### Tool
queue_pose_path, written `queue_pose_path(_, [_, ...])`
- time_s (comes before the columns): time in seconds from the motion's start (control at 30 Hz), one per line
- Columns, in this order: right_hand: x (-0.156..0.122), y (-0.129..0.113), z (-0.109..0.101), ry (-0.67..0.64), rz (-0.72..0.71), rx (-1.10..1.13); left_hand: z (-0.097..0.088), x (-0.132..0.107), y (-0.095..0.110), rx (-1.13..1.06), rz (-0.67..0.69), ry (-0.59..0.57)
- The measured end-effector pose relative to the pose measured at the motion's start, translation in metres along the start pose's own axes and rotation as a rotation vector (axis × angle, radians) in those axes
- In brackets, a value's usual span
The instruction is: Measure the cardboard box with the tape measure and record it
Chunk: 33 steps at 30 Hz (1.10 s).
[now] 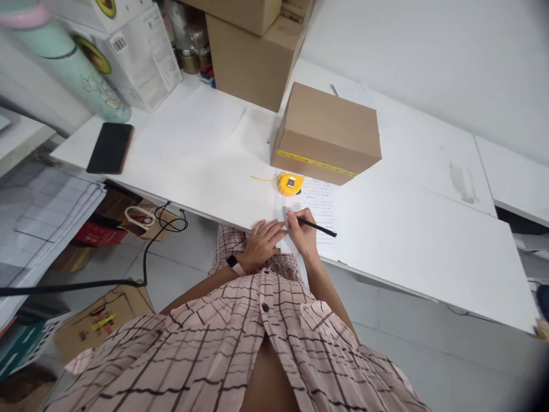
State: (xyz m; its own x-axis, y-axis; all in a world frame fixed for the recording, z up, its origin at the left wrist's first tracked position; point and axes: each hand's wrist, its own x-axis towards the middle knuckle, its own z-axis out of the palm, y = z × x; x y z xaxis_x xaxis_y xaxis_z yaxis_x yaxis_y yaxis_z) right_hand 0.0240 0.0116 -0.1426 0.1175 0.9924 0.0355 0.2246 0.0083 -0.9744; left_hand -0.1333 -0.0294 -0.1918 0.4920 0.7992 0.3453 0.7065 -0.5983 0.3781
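Note:
In my right hand (303, 230) is a black pen (319, 227), its writing end down at a printed sheet of paper (323, 197) near the table's front edge. My left hand (262, 243) lies flat with fingers stretched out at the sheet's left edge, beside the right hand. Just beyond my hands sits a yellow tape measure (290, 184), a short length of its blade pointing left. Behind it a closed cardboard box (328, 131) with a strip of yellow tape stands partly on the sheet. The pen's tip is hidden by my fingers.
A black phone (110, 147) lies on the left of the white table (412, 229), near a mint-green bottle (81, 80) and white cartons (143, 57). Larger cardboard boxes (253, 63) are stacked at the back. A black cable (148, 252) hangs below the table's left side.

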Motion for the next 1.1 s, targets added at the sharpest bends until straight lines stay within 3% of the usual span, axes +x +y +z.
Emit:
queue_pose_path(0.23, [0.001,0.0,0.001,0.033,-0.04,-0.044,0.001,-0.002,-0.001,0.042,0.018,0.058])
queue_pose_path(0.4, [0.002,-0.001,0.002,0.036,0.008,0.016,0.002,0.0,0.001,0.029,0.01,0.102])
queue_pose_path(0.53, [0.005,0.002,0.006,0.107,-0.012,-0.038,0.003,0.0,0.001,0.03,0.024,0.144])
queue_pose_path(0.93, [0.006,0.003,0.011,0.148,-0.062,-0.154,0.003,0.0,0.0,0.017,0.049,0.192])
queue_pose_path(1.1, [0.007,0.005,0.011,0.142,-0.085,-0.154,0.005,-0.001,0.0,0.017,0.027,0.151])
